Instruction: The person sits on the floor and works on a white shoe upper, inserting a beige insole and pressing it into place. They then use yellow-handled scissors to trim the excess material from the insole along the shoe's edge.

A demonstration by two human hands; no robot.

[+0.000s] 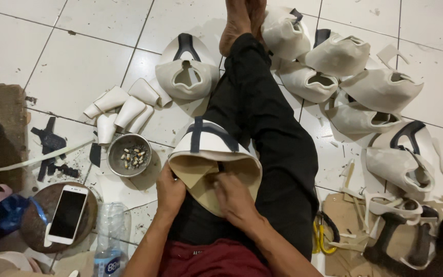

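The shoe upper rests on the person's black-trousered knee, between both hands. Left hand grips its near-left edge, fingers curled under; right hand pinches the tan lining at the opening. The piece appears light and pliable (unsoled); hold by the stitched rim, not the floppy lining.

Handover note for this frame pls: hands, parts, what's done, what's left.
Left hand grips the left edge of the white shoe upper on the lap; right hand presses inside its tan lining.
Shaped uppers are piled on the floor to the right; one more lies past the knee.
Strap pieces and pliers lie right.
How many remain: cannot tell.
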